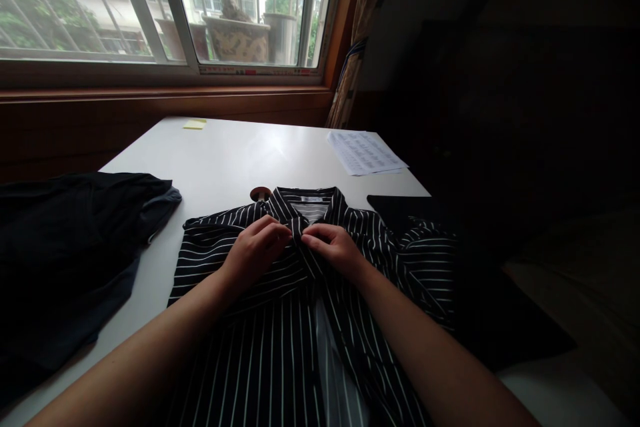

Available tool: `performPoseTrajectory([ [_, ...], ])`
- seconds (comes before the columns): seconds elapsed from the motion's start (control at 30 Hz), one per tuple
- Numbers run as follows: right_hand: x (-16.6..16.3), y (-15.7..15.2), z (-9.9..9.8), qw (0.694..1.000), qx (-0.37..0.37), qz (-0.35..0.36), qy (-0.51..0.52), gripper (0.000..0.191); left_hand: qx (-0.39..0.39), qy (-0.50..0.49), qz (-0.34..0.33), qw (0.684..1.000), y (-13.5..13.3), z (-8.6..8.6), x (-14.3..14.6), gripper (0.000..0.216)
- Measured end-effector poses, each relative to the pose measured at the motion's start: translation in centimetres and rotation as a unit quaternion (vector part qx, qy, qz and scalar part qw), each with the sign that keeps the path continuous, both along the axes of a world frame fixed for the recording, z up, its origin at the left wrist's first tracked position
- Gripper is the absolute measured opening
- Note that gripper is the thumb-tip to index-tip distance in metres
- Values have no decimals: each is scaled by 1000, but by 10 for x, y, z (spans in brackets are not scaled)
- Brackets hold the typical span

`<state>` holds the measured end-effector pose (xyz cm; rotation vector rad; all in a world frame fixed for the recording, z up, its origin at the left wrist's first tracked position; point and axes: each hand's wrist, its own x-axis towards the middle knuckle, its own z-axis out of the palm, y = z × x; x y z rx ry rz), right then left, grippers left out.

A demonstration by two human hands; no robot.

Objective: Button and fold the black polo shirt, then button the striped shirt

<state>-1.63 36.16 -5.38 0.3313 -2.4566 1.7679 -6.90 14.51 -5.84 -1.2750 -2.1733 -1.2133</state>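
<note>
A black shirt with white stripes (265,340) lies face up on the white table (240,153), its collar towards the window. Just below the collar, my left hand (257,247) pinches the front edge of the shirt. Close beside it, my right hand (335,247) grips the other side of the front opening between thumb and fingers. Lower down, the front hangs apart and the pale inside shows. One sleeve is folded across the chest under my left hand; the other lies out to the right. Any button between my fingertips is too small to make out.
Dark clothes (65,247) lie in a heap at the left. A dark flat cloth or board (515,320) lies at the right, partly under the shirt. Printed sheets (367,152) and yellow sticky notes (195,124) rest towards the back, near the window (240,7).
</note>
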Motion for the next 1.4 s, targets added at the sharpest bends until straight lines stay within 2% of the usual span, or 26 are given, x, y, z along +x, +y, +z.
performPoseTrajectory([
  [0.5,3,0,5,1000,-17,19,-15,20,-11,-4,-9,1000,2,-3,-1,11],
  [0.7,5,-1,8,999,-32,25,-20,25,-7,-1,-7,1000,2,-5,-1,9],
  [0.9,3,0,4,1000,-16,24,-11,18,-16,-5,-9,1000,2,-4,0,10],
  [1.1,4,0,7,999,-15,34,-14,20,-21,-11,-17,1000,1,-2,1,14],
  [1.27,4,-2,2,999,-20,29,-23,28,-21,-15,-8,1000,1,-4,0,12],
  [1.4,2,-4,1,1000,12,22,0,20,-19,-13,-9,1000,2,-6,0,9],
])
